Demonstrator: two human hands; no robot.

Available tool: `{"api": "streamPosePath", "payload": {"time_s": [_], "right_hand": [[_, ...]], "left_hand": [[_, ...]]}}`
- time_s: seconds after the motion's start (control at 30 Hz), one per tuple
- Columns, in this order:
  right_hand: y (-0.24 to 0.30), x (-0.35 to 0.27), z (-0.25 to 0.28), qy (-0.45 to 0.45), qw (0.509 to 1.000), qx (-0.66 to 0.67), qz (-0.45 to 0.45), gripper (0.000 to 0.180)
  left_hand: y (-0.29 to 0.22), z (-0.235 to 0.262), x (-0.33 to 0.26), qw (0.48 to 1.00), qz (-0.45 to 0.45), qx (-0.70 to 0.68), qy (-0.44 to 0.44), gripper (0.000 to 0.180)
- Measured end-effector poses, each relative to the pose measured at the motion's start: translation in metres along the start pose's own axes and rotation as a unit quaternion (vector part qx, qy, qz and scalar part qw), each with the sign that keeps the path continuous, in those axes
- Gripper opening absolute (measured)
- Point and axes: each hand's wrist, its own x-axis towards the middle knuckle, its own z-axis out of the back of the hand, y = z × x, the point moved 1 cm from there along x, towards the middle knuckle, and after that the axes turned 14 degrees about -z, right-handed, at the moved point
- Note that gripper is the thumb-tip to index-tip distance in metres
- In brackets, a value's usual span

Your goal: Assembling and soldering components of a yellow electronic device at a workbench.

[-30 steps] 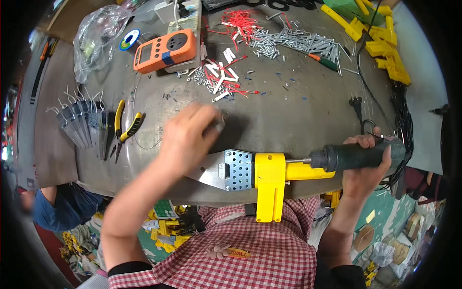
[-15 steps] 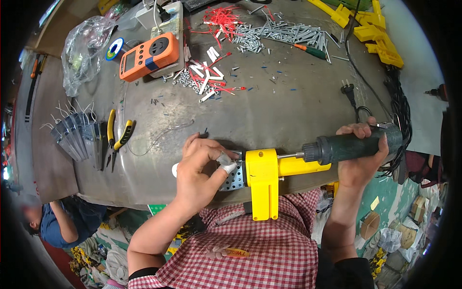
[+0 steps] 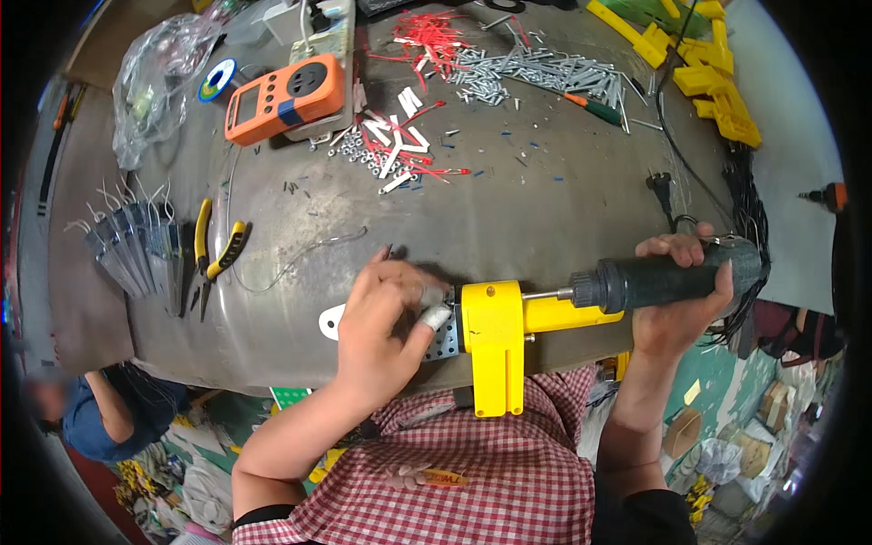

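Note:
My right hand (image 3: 674, 313) is wrapped around a dark electric screwdriver (image 3: 658, 280), held level and aimed left. Its metal shaft (image 3: 547, 294) reaches into a yellow plastic housing (image 3: 493, 345) at the table's front edge. On the housing's left side sits a perforated metal plate (image 3: 444, 343). My left hand (image 3: 380, 313), with white tape around a thumb and finger, is closed in a pinch over the plate, close to the housing. What its fingertips hold is too small and covered to make out. A white tab with a hole (image 3: 331, 322) sticks out left of this hand.
Pliers (image 3: 211, 254) and several wired metal pieces (image 3: 136, 250) lie left. An orange meter (image 3: 286, 98), white nuts and sleeves (image 3: 395, 150), red-wired parts (image 3: 427, 41), screws (image 3: 536, 73) and a green screwdriver (image 3: 595, 109) lie farther back. Yellow housings (image 3: 718, 86) and a plug (image 3: 660, 189) are right. Another person (image 3: 127, 413) sits left.
The view has shifted slightly. My left hand's fingers have moved a little at the plate, baring more of the white tab. The right hand and electric screwdriver stay almost in place.

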Motion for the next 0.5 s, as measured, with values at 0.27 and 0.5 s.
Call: {"api": "streamPosePath", "payload": {"time_s": [0.27,0.5], "right_hand": [[-0.0034,0.0041,-0.0026,-0.008,0.999,-0.041,0.006,0.033],[-0.0015,0.0024,-0.0088,0.027,0.997,-0.063,0.028,0.033]], "left_hand": [[0.0061,-0.0043,-0.0023,0.999,-0.041,0.008,0.033,0.028],[0.0043,-0.0054,-0.0036,0.999,-0.032,0.013,0.027,0.026]]}}
